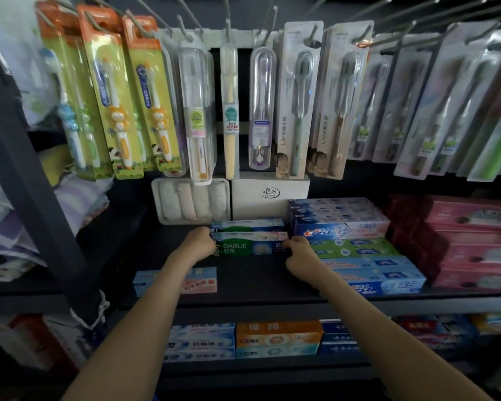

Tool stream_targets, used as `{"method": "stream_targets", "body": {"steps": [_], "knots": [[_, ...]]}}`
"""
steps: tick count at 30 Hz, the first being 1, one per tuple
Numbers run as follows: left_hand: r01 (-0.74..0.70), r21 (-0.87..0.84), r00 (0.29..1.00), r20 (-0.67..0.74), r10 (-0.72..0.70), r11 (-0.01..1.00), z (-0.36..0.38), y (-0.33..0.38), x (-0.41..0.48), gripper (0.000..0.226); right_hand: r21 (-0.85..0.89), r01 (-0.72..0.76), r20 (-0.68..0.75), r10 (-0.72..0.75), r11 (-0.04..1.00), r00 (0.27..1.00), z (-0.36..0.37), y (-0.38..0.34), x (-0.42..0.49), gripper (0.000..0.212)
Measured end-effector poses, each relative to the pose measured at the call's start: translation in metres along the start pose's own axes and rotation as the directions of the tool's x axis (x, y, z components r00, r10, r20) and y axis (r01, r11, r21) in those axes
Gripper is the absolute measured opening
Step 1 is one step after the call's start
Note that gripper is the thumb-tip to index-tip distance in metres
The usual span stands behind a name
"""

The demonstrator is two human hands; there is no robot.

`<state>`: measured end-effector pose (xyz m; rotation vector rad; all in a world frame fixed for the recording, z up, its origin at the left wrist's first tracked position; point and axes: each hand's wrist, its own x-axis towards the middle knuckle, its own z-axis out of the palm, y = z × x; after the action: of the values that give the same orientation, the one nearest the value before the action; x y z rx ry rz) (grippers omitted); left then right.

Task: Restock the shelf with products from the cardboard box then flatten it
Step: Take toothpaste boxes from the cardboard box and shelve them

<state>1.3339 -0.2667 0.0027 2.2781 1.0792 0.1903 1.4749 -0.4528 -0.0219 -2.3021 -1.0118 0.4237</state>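
I have a green toothpaste box (pixel 250 248) between my two hands on the dark shelf (pixel 243 279). My left hand (pixel 201 241) is closed around its left end and my right hand (pixel 297 251) pinches its right end, so I can keep it square to the row and slide it straight back. It sits in front of another green-and-white box (pixel 248 225) of the same kind, and I judge I am lining it up against that one so the labels face outward for shoppers.

To the right, touching or nearly touching my right hand, is a tidy stack of blue toothpaste boxes (pixel 342 227), and beyond that a stack of pink ones (pixel 472 241). A single light-blue and pink box (pixel 198 280) lies near the front edge under my left forearm, well apart from the stacks; it probably needs its own place. Toothbrush packs (pixel 122 96) hang on hooks above, clear of my hands.

The cardboard box is not in view, so I cannot tell how much is left in it. Flattening it has to wait until it is empty.
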Motion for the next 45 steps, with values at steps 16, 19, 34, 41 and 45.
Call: {"method": "stream_targets", "body": {"steps": [16, 19, 34, 41, 45], "knots": [[0.038, -0.052, 0.982, -0.180, -0.047, 0.998, 0.011, 0.022, -0.031, 0.042, 0.046, 0.065, -0.015, -0.064, 0.997, 0.998, 0.008, -0.001, -0.012, 0.060], [-0.167, 0.032, 0.895, -0.415, 0.165, 0.986, 0.037, 0.061, -0.072, 0.042, 0.132, 0.149, -0.124, -0.132, 0.980, 0.983, -0.002, 0.011, -0.045, 0.046], [-0.849, -0.201, 0.392, 0.382, 0.837, 0.490, 0.340, 0.267, -0.323, 0.032, 0.182, -0.339, -0.606, 0.377, 0.923, 0.700, -0.105, 0.283, -0.429, 0.023], [-0.876, -0.285, 0.125, 0.646, 0.753, 0.390, 0.499, 0.318, -0.508, 0.031, 0.441, -0.601, -0.648, 0.699, 0.667, 0.301, -0.084, 0.398, -0.678, 0.021], [-0.877, -0.290, 0.043, 0.746, 0.665, 0.382, 0.584, 0.309, -0.588, 0.034, 0.606, -0.658, -0.519, 0.849, 0.447, 0.098, -0.035, 0.447, -0.783, 0.024]]}}
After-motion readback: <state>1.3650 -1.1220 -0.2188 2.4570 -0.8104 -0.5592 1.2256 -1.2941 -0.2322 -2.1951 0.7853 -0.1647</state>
